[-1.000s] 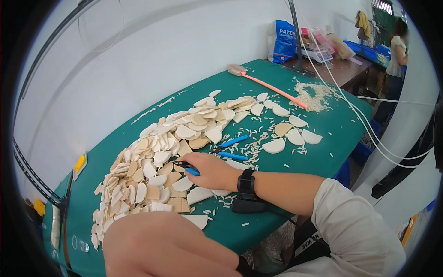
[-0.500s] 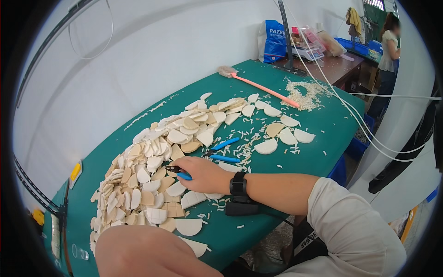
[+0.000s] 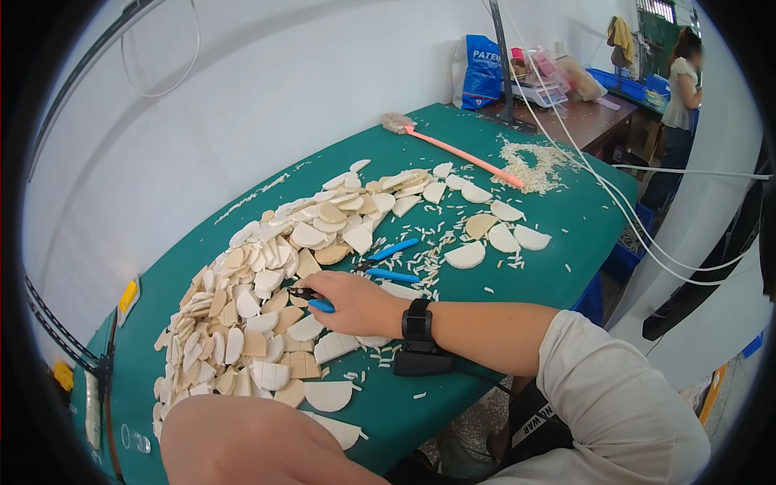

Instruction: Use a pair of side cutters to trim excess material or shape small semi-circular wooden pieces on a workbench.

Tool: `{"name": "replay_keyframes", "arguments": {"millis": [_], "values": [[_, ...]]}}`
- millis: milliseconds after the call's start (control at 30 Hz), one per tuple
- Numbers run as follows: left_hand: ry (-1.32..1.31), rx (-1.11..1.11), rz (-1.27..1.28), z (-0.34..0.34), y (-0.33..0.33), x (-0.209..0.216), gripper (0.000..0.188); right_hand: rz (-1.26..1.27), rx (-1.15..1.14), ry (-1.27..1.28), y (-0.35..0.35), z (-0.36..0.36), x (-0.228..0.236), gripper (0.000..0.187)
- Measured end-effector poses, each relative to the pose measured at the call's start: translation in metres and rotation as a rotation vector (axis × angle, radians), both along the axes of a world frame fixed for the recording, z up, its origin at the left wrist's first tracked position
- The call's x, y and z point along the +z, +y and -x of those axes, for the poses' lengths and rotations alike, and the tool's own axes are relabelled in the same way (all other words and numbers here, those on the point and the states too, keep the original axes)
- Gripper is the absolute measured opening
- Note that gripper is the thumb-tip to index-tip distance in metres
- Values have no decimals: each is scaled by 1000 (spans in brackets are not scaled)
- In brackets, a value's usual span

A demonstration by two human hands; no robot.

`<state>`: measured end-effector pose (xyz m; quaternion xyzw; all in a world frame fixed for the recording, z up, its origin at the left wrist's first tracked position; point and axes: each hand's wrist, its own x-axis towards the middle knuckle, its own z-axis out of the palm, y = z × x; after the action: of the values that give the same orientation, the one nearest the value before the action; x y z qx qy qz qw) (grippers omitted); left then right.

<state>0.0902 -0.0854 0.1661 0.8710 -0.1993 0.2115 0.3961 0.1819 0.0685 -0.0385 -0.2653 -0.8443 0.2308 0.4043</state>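
Note:
My right hand (image 3: 356, 301) is closed around a pair of pliers or nippers with blue handles (image 3: 322, 306) and dark jaws. The jaws point left, at the edge of a heap of flat half-round white and tan pieces (image 3: 267, 283); whether they grip one I cannot tell. A second blue-handled cutting tool (image 3: 396, 248) lies with its handles spread, just beyond that hand. Bare skin, a bent limb (image 3: 250, 440), fills the lower edge and covers the near end of the heap. My left hand does not show.
A pink-handled brush (image 3: 465, 155) lies on the green table (image 3: 517, 279) near a pile of small offcuts (image 3: 533, 166). Loose half-rounds (image 3: 503, 238) sit at the right. A clear cup (image 3: 136, 439) is at the near left. White cables (image 3: 598, 174) hang at the right; a person (image 3: 681, 89) stands far back.
The view has shifted very slightly. My right hand keeps its place at the heap with the pliers in its grip.

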Motion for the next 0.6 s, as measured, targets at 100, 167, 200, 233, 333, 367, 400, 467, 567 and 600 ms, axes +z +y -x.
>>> {"name": "replay_keyframes", "arguments": {"millis": [100,167,200,233,333,367,400,467,567,600], "values": [[-45,1,-4,0,1,-2,33,16,2,-6,-1,0,2,35],[-49,-1,-3,-2,2,-3,33,5,3,-13,0,0,1,35],[-55,0,-2,-2,2,-3,33,5,2,-12,0,1,-1,35],[-54,-1,-2,-2,2,-3,33,-10,7,40,1,1,-2,30],[-32,-14,3,-2,3,-2,32,-19,13,91,1,2,-4,25],[-30,-5,5,-2,1,-2,32,-14,15,91,0,2,-3,26],[-28,5,7,-2,0,-2,31,-15,17,91,-1,1,-2,26],[-29,11,-4,-1,-5,-1,32,16,8,-11,-5,0,4,35],[-23,11,-8,6,-1,-3,32,8,5,-10,-3,1,3,36],[-13,8,-8,8,2,-4,32,13,4,-13,-1,0,0,36]]}}
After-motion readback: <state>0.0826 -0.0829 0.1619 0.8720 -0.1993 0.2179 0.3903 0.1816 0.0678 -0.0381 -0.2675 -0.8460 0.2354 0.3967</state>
